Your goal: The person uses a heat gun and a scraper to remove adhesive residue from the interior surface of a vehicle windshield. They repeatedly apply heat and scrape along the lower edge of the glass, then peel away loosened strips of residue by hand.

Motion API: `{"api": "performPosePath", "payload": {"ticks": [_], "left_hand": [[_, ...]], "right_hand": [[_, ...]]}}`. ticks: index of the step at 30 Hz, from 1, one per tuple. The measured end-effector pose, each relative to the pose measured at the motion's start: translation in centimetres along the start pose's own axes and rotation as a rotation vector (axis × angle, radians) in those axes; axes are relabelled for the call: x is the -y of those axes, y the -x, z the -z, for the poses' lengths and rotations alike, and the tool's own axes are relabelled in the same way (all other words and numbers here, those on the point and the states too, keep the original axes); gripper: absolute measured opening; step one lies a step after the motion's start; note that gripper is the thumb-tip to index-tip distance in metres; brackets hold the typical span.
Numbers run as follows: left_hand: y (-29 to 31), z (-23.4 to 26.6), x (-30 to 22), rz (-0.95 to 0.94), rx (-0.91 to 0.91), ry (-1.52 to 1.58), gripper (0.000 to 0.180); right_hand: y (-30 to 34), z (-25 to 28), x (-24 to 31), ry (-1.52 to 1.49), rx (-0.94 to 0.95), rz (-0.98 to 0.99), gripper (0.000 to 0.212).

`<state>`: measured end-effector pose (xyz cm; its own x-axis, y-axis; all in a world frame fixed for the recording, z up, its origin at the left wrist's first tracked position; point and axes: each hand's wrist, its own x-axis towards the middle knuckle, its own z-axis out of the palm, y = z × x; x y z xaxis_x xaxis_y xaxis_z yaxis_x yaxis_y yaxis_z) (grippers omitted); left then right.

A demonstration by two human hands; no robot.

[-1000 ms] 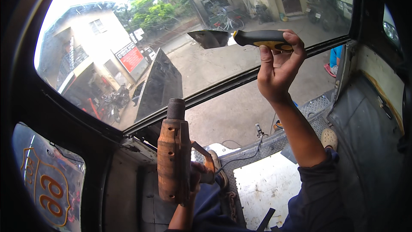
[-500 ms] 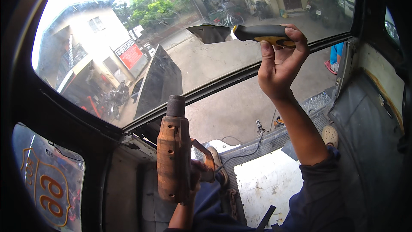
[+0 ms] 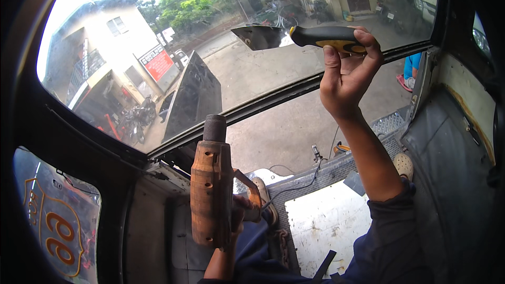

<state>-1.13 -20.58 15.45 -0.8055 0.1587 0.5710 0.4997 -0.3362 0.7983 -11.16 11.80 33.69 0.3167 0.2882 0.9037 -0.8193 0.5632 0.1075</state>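
My left hand is wrapped round the handle of a worn, rusty-orange heat gun, partly hidden behind its body. Its dark nozzle points up, just below the bottom frame of the window. Raised at the right, my right hand pinches a putty knife by its black and yellow handle. The wide metal blade points left in front of the large glass pane, and I cannot tell whether it touches the glass.
A dark window frame crosses between me and the yard. Beneath it is an open doorway with a ribbed step, a cable and a white floor panel. A chain lies beside the panel. A person's foot shows outside at right.
My right hand and the putty knife have shifted slightly to the right. The heat gun has moved a little left and up in the picture. Both grips are the same.
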Motion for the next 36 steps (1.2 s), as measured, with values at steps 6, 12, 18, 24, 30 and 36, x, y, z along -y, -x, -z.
{"api": "performPosePath", "payload": {"ticks": [6, 12, 18, 24, 30, 36], "left_hand": [[-0.27, 0.29, -0.05, -0.012, 0.014, 0.007, 0.052], [-0.2, 0.28, -0.13, -0.006, 0.026, -0.003, 0.052], [0.01, 0.49, -0.16, -0.004, 0.027, 0.0, 0.052], [0.01, 0.66, 0.02, 0.001, 0.032, 0.003, 0.051], [0.03, 0.59, -0.01, 0.0, 0.035, 0.001, 0.051], [0.01, 0.38, -0.16, -0.011, 0.038, -0.009, 0.051]], "right_hand": [[-0.05, 0.08, 0.27, -0.012, -0.033, -0.11, 0.049], [-0.12, 0.0, 0.46, 0.017, -0.073, -0.129, 0.05], [-0.27, -0.04, 0.59, -0.017, -0.075, -0.147, 0.05], [-0.31, -0.07, 0.81, -0.004, -0.011, -0.073, 0.049], [-0.55, 0.21, 0.88, 0.04, 0.04, 0.015, 0.05], [-0.75, 0.3, 0.82, 0.012, -0.006, -0.094, 0.049]]}}
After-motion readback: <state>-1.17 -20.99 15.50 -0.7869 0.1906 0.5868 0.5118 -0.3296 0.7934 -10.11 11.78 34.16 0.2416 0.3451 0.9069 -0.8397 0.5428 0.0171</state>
